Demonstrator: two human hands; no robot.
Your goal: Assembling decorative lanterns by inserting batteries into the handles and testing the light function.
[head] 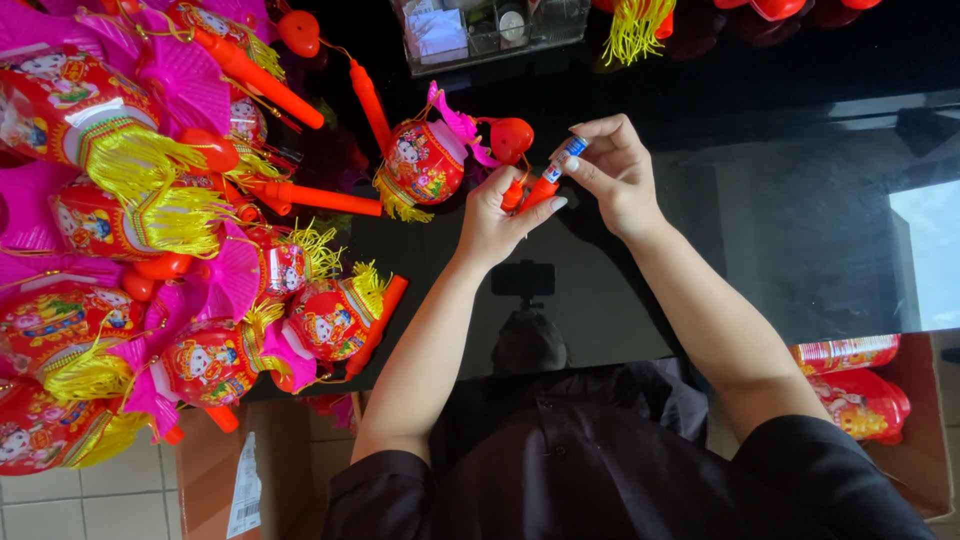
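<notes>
Here the black glossy bench (800,200) fills most of the view, and its left end is buried under a heap of red paper lanterns (130,230) with yellow tassels and pink fans. At the near right corner an open cardboard box (925,440) holds more red lanterns. A clear plastic organiser (480,30) stands at the far edge.

Near the middle of the bench, one red lantern (425,160) with a pink fish fan lies beside the hands, tied by a cord to the red handle stick (525,195). The left hand (495,215) is closed round that stick, its grip pinching it just below the open end. The right hand (615,175) grips a small white-and-blue cylinder, seemingly a battery (560,160), between thumb and fingertips, touching the stick's end.

To do this well, the left hand would best keep the stick steady and in line with the battery, so that it slides straight in. The cord wants keeping out of the opening.
</notes>
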